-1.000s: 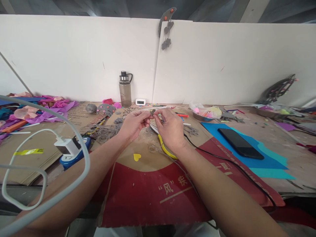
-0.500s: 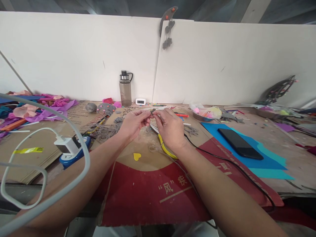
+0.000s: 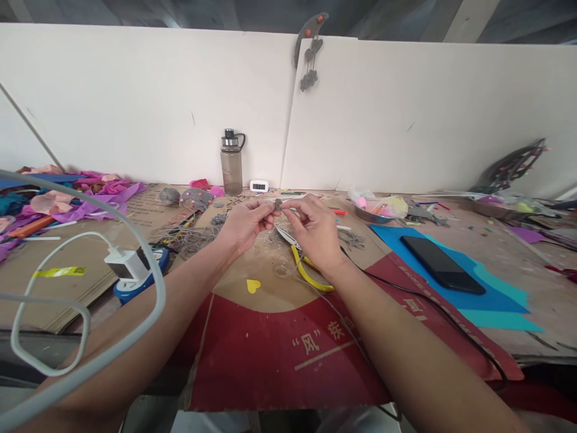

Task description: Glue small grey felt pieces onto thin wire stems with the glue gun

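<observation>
Over the middle of the cardboard, a small grey piece (image 3: 278,205) is pinched between the thumb and fingers of my left hand (image 3: 246,227). My right hand (image 3: 317,231) meets it from the other side, its thumb and index finger closed at the piece's right edge. The piece is too small to tell its exact kind. Pliers with yellow handles (image 3: 311,278) lie open-handled just below my right hand, partly covered by it. A yellow paper heart (image 3: 253,286) rests on the cardboard nearer to me.
Tangled grey cord (image 3: 192,242) lies left of my hands. A bottle (image 3: 231,165) and a small digital clock (image 3: 258,186) stand by the white wall. On the right are a phone (image 3: 442,263) on blue sheets and a bowl (image 3: 372,215). A white cable (image 3: 158,288) loops across the left foreground.
The right hand has shifted slightly, showing more of the grey piece and of the pliers. The whole view has moved a little; the left hand keeps its pinch.
</observation>
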`<state>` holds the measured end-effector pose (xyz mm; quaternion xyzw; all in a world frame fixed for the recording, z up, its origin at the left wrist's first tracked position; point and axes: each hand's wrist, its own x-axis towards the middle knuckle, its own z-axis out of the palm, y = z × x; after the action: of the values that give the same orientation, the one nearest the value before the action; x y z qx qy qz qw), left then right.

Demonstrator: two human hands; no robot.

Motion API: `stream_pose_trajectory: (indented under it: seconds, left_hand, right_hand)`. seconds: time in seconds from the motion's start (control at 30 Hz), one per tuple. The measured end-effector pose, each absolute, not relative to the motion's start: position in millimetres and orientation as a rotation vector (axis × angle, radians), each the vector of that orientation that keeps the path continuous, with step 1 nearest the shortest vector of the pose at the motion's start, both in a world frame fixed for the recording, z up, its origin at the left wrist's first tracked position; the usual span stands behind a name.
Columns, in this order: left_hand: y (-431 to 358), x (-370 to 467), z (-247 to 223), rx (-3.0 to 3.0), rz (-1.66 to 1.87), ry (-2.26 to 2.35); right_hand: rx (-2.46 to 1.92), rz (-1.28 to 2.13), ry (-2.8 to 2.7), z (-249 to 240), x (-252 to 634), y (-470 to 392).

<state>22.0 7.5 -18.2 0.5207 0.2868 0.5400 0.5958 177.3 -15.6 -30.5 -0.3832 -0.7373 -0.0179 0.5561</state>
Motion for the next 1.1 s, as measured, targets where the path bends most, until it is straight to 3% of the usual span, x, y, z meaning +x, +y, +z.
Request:
stream_pose_trajectory:
  seconds: [0.37, 1.1]
  left_hand:
    - [6.6, 24.1, -19.7, 1.423, 1.41, 0.787]
    - [15.0, 15.2, -22.2, 1.472, 1.448, 0.996]
  right_hand:
    - [-0.932, 0.543, -1.395, -32.5, 161.8, -15.0]
    - [-1.015, 0.88, -1.42, -42.9, 170.2, -0.3]
